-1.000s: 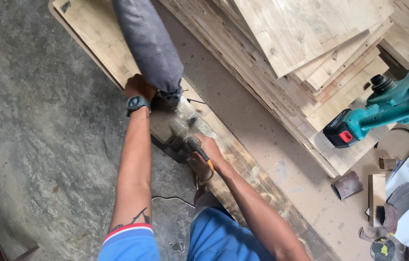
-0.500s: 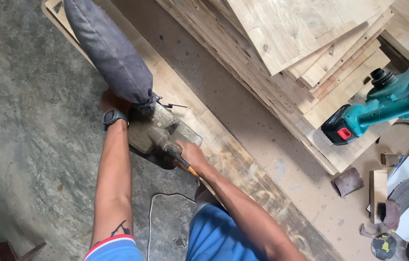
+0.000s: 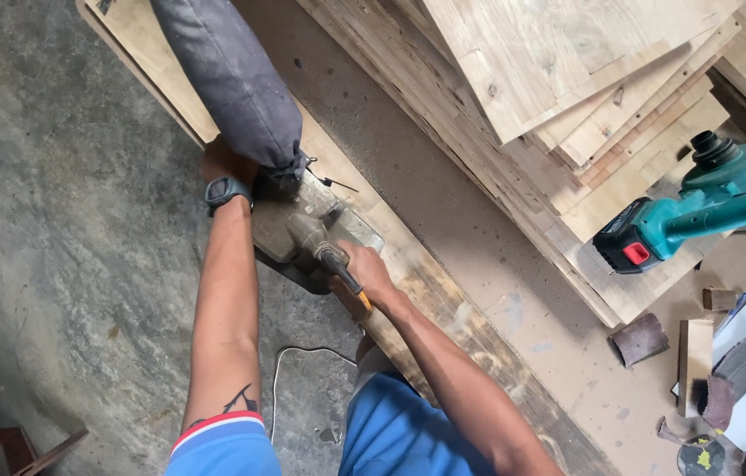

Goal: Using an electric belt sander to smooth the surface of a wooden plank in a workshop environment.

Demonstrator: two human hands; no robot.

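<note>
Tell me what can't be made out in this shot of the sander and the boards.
Head view only:
- Left hand: fingers hidden behind the grey dust bag.
- Belt sander: its underside on the plank is hidden by its own body.
- Right hand: covers the rear handle, so any trigger is unseen.
- Teal cordless tool: front end cut off by the right edge.

Bare concrete floor (image 3: 55, 220) left of plank (image 3: 443, 300); stacked boards (image 3: 567, 97) crowding its right

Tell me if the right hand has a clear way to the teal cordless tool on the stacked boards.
Probably not as things stand: the right hand is shut on the sander's rear handle, and the teal cordless tool lies far off across the wood pile. Nothing blocks the path.
</note>
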